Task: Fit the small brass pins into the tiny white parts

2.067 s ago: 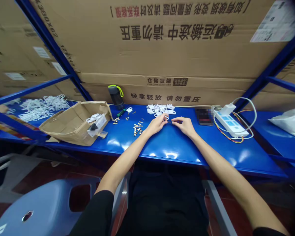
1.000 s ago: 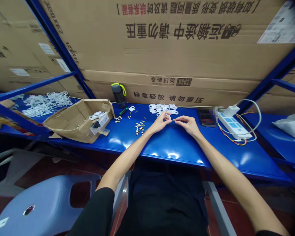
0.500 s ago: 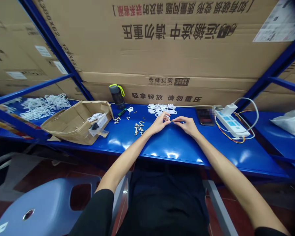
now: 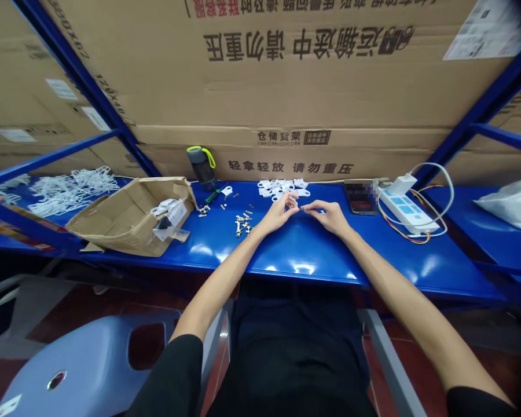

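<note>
**Two hands working over a glossy blue shelf, seen from the head camera**

The left hand (image 4: 279,213) and right hand (image 4: 332,219) are curling into near-pinches, fingertips almost meeting; whether they are holding a tiny part is too small to tell. White plastic clips (image 4: 282,188) are lying just beyond them, brass fittings (image 4: 242,226) just left, on the blue steel shelf (image 4: 304,249). A torn cardboard box (image 4: 125,226) is holding white parts, and a brown carton (image 4: 286,167) is reading "轻拿轻放 请勿重压".
</note>
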The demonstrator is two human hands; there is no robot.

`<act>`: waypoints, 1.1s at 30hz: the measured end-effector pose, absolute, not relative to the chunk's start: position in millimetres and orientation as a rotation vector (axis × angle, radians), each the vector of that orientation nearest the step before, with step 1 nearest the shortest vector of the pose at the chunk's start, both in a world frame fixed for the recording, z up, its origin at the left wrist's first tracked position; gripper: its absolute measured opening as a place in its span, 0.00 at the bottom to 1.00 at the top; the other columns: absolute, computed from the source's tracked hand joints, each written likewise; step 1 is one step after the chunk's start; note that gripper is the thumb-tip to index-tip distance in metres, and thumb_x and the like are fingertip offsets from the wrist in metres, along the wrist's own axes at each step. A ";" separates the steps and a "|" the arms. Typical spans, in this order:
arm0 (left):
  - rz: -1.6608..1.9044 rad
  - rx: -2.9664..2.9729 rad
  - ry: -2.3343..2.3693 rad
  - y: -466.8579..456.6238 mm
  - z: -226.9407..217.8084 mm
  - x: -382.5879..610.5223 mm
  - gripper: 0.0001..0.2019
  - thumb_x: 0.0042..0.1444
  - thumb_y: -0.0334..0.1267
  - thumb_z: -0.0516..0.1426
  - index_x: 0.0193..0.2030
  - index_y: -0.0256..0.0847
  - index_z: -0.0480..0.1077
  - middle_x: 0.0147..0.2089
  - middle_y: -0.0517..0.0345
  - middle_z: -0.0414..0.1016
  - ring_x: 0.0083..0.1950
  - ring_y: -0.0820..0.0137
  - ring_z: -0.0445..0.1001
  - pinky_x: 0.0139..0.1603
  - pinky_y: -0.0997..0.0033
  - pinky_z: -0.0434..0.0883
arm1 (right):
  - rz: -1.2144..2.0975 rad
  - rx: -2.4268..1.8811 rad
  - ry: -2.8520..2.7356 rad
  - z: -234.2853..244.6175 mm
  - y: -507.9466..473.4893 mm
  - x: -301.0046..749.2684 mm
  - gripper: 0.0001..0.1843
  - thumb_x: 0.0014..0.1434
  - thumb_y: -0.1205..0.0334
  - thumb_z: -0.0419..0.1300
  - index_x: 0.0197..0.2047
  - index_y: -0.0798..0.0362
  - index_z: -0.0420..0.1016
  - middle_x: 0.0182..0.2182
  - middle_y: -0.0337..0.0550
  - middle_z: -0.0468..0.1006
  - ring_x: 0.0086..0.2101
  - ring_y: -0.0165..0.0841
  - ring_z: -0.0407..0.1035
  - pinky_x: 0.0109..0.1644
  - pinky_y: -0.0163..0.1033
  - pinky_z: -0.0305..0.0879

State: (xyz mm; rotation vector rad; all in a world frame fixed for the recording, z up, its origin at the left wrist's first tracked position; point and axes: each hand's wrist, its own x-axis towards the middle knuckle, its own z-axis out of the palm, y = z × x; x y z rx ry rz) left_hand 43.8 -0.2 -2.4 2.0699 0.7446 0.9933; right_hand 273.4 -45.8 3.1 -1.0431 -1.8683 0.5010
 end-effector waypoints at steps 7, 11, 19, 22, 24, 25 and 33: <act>1.002 1.972 0.698 2.6 -3.7 43.3 0.20 0.66 0.45 0.63 0.59 0.41 0.65 0.44 0.55 0.79 0.45 0.67 0.78 0.49 0.66 0.72 | 0.472 -1.054 -1.874 4.5 -47.7 272.1 0.13 0.66 0.47 0.64 0.44 0.45 0.87 0.44 0.43 0.89 0.45 0.45 0.83 0.56 0.49 0.76; 0.995 1.931 0.666 5.0 -6.1 43.5 0.21 0.65 0.46 0.64 0.59 0.40 0.66 0.43 0.56 0.78 0.44 0.67 0.78 0.49 0.67 0.72 | 0.457 -1.045 -1.888 5.1 -47.8 272.4 0.12 0.66 0.49 0.64 0.43 0.45 0.86 0.44 0.43 0.89 0.45 0.45 0.83 0.55 0.48 0.76; 1.003 1.863 0.607 5.6 -7.0 43.3 0.21 0.65 0.47 0.65 0.58 0.40 0.67 0.42 0.57 0.78 0.44 0.68 0.78 0.50 0.67 0.72 | 0.485 -1.043 -1.894 8.9 -52.2 269.9 0.11 0.66 0.50 0.65 0.43 0.44 0.86 0.43 0.41 0.89 0.44 0.45 0.83 0.55 0.48 0.77; 1.009 1.827 0.602 5.0 -6.4 44.0 0.21 0.64 0.47 0.66 0.58 0.40 0.67 0.41 0.57 0.78 0.43 0.69 0.78 0.48 0.68 0.72 | 0.507 -1.035 -1.860 8.7 -52.9 269.0 0.11 0.65 0.50 0.66 0.42 0.44 0.87 0.43 0.41 0.89 0.45 0.45 0.83 0.56 0.49 0.77; 1.012 1.794 0.595 5.5 -7.1 44.9 0.22 0.63 0.47 0.66 0.58 0.40 0.68 0.41 0.57 0.78 0.43 0.69 0.78 0.47 0.68 0.73 | 0.536 -1.027 -1.827 8.4 -52.8 268.2 0.11 0.64 0.49 0.67 0.42 0.45 0.87 0.44 0.42 0.89 0.46 0.46 0.83 0.57 0.50 0.77; 1.014 1.778 0.591 5.9 -7.6 45.3 0.22 0.63 0.47 0.67 0.58 0.40 0.68 0.41 0.57 0.78 0.43 0.68 0.78 0.46 0.68 0.73 | 0.554 -1.025 -1.809 8.2 -52.5 267.7 0.12 0.64 0.48 0.67 0.42 0.45 0.87 0.44 0.42 0.89 0.46 0.46 0.83 0.58 0.50 0.77; 1.083 1.865 0.706 1.4 0.3 45.9 0.19 0.62 0.43 0.66 0.56 0.39 0.70 0.43 0.54 0.81 0.46 0.66 0.80 0.51 0.65 0.74 | 0.609 -1.074 -1.705 3.7 -44.9 267.3 0.17 0.61 0.43 0.70 0.44 0.47 0.87 0.44 0.44 0.89 0.46 0.46 0.82 0.55 0.49 0.78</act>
